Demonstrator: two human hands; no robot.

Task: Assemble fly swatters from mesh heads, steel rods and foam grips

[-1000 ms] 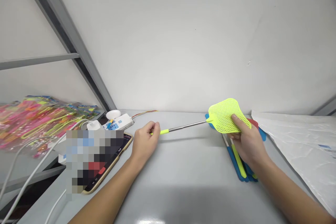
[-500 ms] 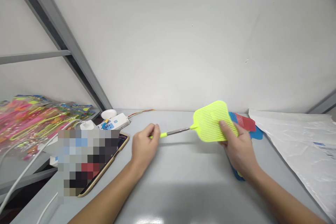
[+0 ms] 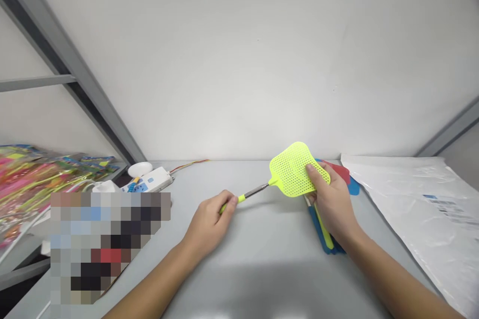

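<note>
A neon-yellow fly swatter with a perforated paddle and a short metal shaft is held above the grey table. My left hand wraps round its yellow handle. My right hand pinches the paddle's right edge, thumb on top and fingers beneath. Behind and under my right hand lie more fly swatters on the table, with a red paddle, a blue paddle, and a blue handle beside a yellow one. My right hand partly hides them.
A white power strip with plugs and cables stands at the back left, beside a blurred-out area. Plastic-wrapped colourful items lie on a shelf at far left. A white plastic mailer bag covers the table's right side. A wall rises behind.
The swatter's visible metal shaft is shorter, and my left hand is closer to the paddle. The camera view has shifted right, uncovering more of the handles under my right hand.
</note>
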